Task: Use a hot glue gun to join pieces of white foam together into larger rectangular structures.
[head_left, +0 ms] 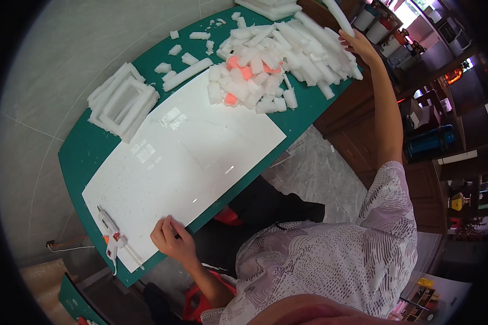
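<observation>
My right hand (359,47) reaches far out to the right and grips a long white foam strip (338,16) by its lower end. Just left of it lies a heap of similar white foam strips (314,51). Smaller white foam blocks (244,81), a few pink ones among them, are piled beside that heap. My left hand (172,238) rests at the near edge of a glossy white board (195,146), fingers curled in, with nothing visible in them. To its left on the board lies a white glue gun (109,225) with a glue stick (133,253).
A green table mat (92,149) lies under the board. Stacked foam frames (122,103) stand at the left; more foam pieces (271,6) are at the far edge. Loose foam scraps (175,50) are scattered behind the board. Wooden cabinets (347,130) and cluttered shelves are on the right.
</observation>
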Motion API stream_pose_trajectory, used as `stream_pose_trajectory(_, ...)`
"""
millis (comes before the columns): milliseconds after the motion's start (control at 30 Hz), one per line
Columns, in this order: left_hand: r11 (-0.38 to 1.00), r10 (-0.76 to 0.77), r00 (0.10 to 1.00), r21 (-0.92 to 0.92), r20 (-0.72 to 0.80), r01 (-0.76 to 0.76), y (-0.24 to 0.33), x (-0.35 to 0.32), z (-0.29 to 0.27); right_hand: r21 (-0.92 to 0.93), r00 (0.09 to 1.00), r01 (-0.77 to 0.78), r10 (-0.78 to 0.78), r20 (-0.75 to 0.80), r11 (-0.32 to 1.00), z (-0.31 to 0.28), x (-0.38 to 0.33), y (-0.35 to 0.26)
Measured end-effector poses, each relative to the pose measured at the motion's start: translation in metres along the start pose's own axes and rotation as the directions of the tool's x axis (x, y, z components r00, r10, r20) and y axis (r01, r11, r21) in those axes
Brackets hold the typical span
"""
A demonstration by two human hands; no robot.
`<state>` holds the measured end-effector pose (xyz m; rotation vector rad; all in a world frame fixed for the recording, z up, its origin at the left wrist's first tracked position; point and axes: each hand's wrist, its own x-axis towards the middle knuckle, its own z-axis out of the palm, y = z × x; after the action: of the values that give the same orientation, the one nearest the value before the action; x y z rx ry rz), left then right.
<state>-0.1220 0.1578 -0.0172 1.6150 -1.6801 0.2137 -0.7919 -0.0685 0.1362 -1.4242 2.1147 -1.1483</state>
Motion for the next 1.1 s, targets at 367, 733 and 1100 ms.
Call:
stream_pose_trajectory(367, 0.999, 0.031, 1.0, -0.04, 0.003, -0.031, -0.002, 0.001, 0.003, -0.454, 0.977, -0.208, 0.161, -0.141, 0.866, 0.01, 0.001, 0.043)
stream_pose_trajectory(733, 0.999, -0.013, 0.999, -0.032, 0.031, 0.014, -0.004, -0.001, 0.001, -0.327, 0.973, -0.163, 0.097, -0.21, 0.931, 0.013, -0.019, 0.003)
stream_pose_trajectory(1100, 0.982, -0.042, 0.992, -0.176, 0.122, 0.064, 0.004, 0.009, -0.009, -0.035, 0.93, 0.135, -0.139, -0.341, 0.99, -0.004, -0.037, -0.035)
